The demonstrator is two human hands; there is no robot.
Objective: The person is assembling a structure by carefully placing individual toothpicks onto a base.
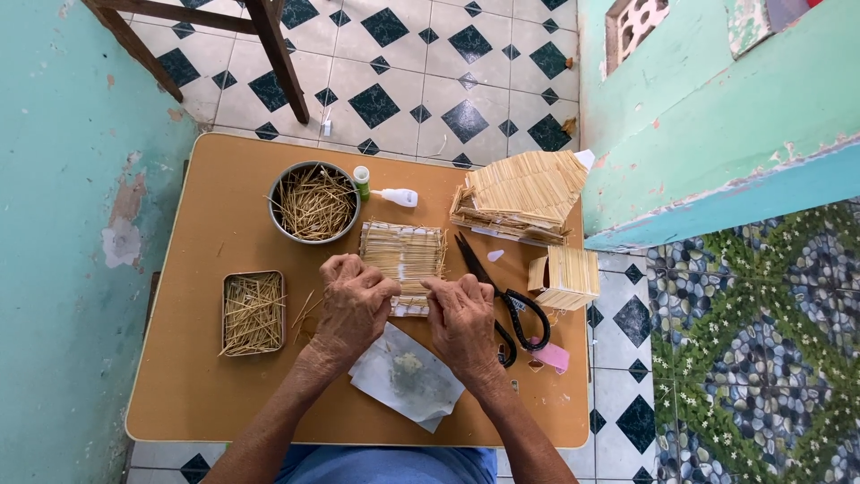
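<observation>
While your left hand (354,300) and right hand (461,318) pinched the small pale panel of glued wooden sticks (410,306), uneven pressure could have snapped its joints, I judged.

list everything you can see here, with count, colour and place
table: one, tan top with pale rim, centre
round bowl: one, metal, full of straw-coloured sticks, upper left of table
rectangular tin: one, metal, holding sticks, left of table
loose sticks: a few, straw-coloured, between tin and left hand
glue bottle: one, white, lying right of bowl
small green bottle: one, by the bowl
stick panel: one, straw-coloured, above the hands
small stick piece: one, between both hands
stick house: one, upper right
stick box: one, right edge
scissors: one, black, right of hands
pink scrap: one, by scissor handles
paper: one, white, under wrists
left hand: grip on the small piece
right hand: grip on the small piece
</observation>
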